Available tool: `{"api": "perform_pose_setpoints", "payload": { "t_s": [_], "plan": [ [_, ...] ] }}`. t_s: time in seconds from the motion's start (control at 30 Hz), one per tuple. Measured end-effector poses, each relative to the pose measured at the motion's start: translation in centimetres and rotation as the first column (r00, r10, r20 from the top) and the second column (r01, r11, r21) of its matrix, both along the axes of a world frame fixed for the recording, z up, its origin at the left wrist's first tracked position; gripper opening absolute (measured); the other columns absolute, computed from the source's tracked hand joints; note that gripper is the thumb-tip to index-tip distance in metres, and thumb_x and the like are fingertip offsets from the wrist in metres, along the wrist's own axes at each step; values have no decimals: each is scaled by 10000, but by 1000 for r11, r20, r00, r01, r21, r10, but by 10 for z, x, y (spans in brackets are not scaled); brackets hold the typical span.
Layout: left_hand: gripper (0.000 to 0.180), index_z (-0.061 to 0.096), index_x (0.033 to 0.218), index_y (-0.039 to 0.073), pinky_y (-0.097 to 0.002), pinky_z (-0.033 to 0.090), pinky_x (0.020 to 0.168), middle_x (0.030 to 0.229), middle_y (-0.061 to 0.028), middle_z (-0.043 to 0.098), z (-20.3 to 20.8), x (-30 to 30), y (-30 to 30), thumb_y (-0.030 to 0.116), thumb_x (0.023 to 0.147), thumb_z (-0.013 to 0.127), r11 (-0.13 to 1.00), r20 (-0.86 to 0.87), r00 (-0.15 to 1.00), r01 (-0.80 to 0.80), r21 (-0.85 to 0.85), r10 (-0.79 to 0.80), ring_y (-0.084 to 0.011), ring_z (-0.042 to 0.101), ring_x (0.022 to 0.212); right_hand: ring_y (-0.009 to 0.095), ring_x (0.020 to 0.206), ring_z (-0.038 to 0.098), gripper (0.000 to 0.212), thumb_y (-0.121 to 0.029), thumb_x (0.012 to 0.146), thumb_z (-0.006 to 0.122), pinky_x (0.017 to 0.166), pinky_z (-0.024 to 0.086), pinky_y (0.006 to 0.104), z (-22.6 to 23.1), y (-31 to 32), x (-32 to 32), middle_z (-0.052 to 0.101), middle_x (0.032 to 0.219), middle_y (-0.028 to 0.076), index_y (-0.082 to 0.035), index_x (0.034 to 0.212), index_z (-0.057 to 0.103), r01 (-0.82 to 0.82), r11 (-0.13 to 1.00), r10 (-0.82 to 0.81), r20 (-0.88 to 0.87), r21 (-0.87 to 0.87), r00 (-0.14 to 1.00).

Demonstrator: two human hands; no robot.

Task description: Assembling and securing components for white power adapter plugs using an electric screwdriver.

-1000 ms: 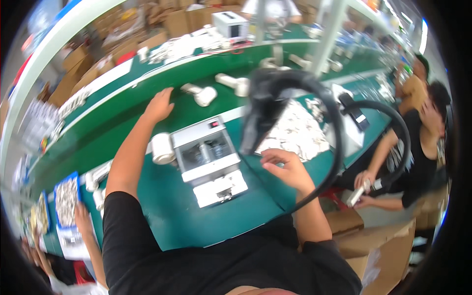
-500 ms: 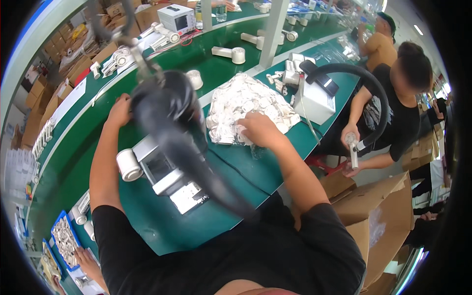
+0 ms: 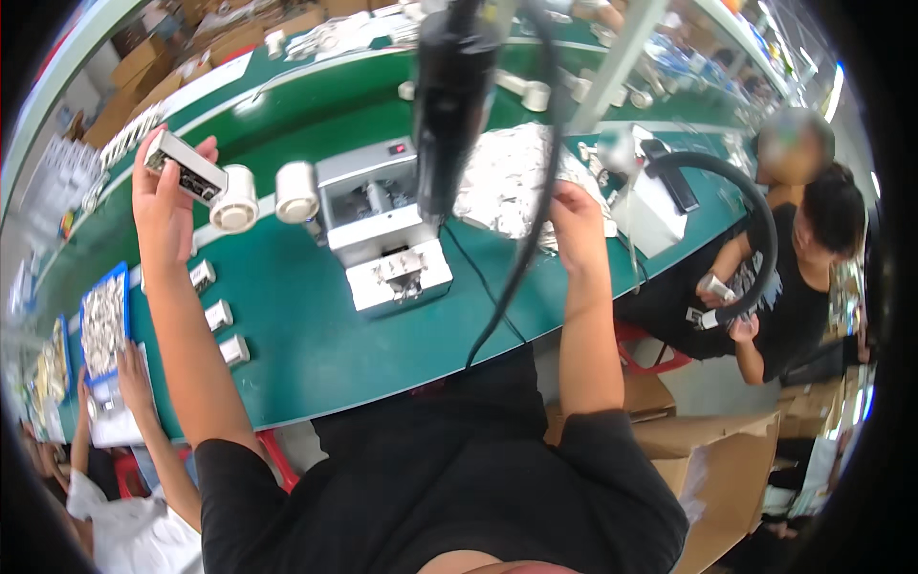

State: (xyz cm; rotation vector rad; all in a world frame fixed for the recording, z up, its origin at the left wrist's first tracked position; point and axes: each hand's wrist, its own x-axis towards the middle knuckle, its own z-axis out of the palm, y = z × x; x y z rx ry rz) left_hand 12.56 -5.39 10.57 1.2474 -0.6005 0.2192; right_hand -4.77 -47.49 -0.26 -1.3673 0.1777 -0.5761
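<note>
left hand (image 3: 164, 218): clamped on open-sided white unit (image 3: 210, 182), heavy-looking head sticking out right, might tip if grip's loose | right hand (image 3: 578, 222): parts pile (image 3: 505, 182) just left, can't tell if pinching anything tbh

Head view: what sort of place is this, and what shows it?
Probably an assembly workshop: a long green bench, a blue rectangular tray of pale parts, and a grey boxy machine.

A green bench (image 3: 306, 354) runs crosswise, a pale post (image 3: 622, 62) rising at its far side; cardboard boxes (image 3: 143, 62) crowd the far left, a red stool (image 3: 660, 366) stands on grey floor (image 3: 712, 383), a strip light (image 3: 835, 96) glows upper right
</note>
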Motion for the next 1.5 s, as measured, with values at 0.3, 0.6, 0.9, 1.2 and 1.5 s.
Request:
{"api": "perform_pose_setpoints", "payload": {
  "t_s": [0.3, 0.6, 0.9, 1.2, 1.5],
  "plan": [
    [576, 344, 1272, 25, -319, 459, 814, 1127, -139, 524, -97, -202, -60, 56, 778, 637, 957, -86, 979, 200, 208, -186, -182, 545, 954, 122, 760, 582, 206, 67, 765, 659, 683, 472, 234, 36, 130, -44, 612, 870, 82, 21, 950, 582, -275, 944, 313, 228, -185, 922],
    [609, 282, 1345, 43, -290, 445, 805, 1082, -74, 504, -121, -192, -66, 242, 862, 594, 609, -292, 558, 783, -124, -777, -135, 533, 906, 294, 992, 604, 233, 21, 723, 621, 820, 475, 380, 30, 152, -30, 625, 1044, 136, -41, 947, 647, -478, 585, 746, 204, -655, 633],
    [612, 249, 1335, 49, -305, 427, 848, 1150, -81, 450, -122, -191, -65, 307, 882, 569, 704, -190, 693, 710, 18, -695, -143, 489, 997, 341, 1076, 570, 256, -216, 748, 691, 939, 371, 461, 54, 155, -41, 640, 1073, 117, -43, 932, 650, -387, 399, 776, 80, -831, 626],
    [519, 315, 1269, 53, -295, 417, 808, 1077, -73, 467, -127, -199, -68, 308, 885, 554, 688, -201, 662, 715, -121, -722, -140, 477, 944, 313, 963, 615, 133, -122, 702, 733, 856, 423, 425, 50, 156, -27, 658, 950, 106, -58, 788, 654, -361, 447, 817, 209, -818, 538],
    [485, 364, 1205, 20, -282, 437, 701, 975, -114, 509, -150, -194, -81, 292, 857, 564, 936, 94, 963, 217, 276, -251, -145, 510, 813, 165, 711, 583, 507, -41, 760, 662, 672, 472, 284, 103, 157, 46, 578, 851, 82, 17, 1198, 413, -254, 946, 308, 317, -200, 897]
  ]
}}
